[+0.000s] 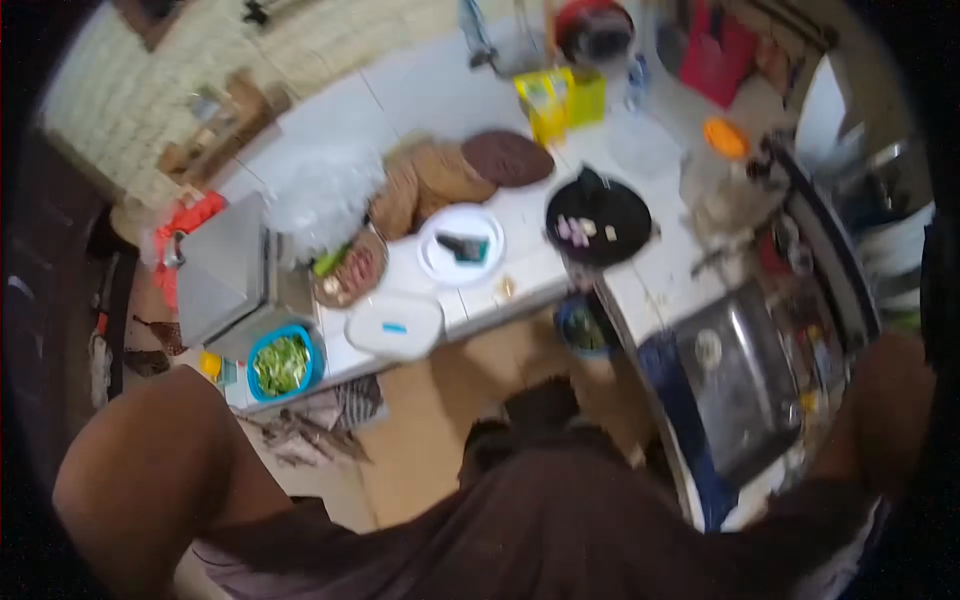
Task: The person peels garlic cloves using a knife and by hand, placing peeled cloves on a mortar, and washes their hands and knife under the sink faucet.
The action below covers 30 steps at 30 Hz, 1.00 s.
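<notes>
Both of my arms are raised, with a bent elbow at the left edge and another at the right, and neither hand shows. On the tiled counter below lies a white plate (428, 262) with a dark-handled thing, partly teal, that I cannot make out. Right of it, a black pan (622, 232) holds several pale and purplish pieces. A basket of reddish shallots or similar bulbs (360, 268) stands left of the plate. In front sits a white lid or board (400, 335) with a blue mark. Chopped greens (280, 363) fill a blue basin (313, 345).
A steel sink (745, 390) is at the right, with a dark blue cloth (680, 415) over its edge. A grey metal box (222, 270) stands at the left. Yellow packets (548, 100), brown bags (440, 178) and a clear plastic bag (325, 195) lie farther back.
</notes>
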Each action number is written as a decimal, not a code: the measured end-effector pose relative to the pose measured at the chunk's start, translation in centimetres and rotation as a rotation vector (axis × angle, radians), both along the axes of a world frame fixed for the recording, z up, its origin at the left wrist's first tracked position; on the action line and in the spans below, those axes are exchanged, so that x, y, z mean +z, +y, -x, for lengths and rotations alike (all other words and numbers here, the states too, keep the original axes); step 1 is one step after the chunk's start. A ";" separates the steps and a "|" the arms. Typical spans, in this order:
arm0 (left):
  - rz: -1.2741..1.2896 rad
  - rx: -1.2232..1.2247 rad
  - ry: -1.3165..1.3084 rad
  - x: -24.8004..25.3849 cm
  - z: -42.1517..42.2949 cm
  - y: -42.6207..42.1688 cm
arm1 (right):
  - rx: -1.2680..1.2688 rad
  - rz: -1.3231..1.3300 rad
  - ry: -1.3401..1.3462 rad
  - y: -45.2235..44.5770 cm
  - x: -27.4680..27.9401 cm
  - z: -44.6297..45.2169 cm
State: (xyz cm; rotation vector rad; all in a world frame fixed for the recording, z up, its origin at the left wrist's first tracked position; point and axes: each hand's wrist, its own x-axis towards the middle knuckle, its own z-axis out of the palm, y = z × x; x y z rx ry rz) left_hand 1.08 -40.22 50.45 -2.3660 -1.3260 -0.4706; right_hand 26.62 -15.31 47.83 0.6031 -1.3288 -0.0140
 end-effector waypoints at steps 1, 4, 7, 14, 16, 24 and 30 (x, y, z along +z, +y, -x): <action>0.002 0.025 0.011 -0.3 -0.1 -0.5 | 0.005 -0.016 0.011 -0.2 -0.1 -0.2; 0.030 0.079 0.026 -2.5 0.7 -0.3 | 0.026 -0.065 0.034 -0.7 -1.0 -0.7; 0.068 0.097 0.027 -5.0 2.4 0.6 | 0.039 -0.107 0.042 -1.1 -1.9 -0.9; 0.179 0.049 0.042 -6.7 3.2 2.1 | -0.011 -0.076 -0.003 -0.9 -1.8 -0.9; 0.175 0.032 0.052 -6.9 2.9 2.0 | -0.023 -0.082 -0.009 -0.8 -1.8 -1.0; 0.225 -0.017 0.038 -7.1 2.7 1.9 | -0.048 -0.043 -0.062 -0.2 -1.5 -1.0; 0.250 -0.035 0.046 -7.3 2.6 2.9 | -0.073 -0.047 -0.072 0.1 -1.3 -1.3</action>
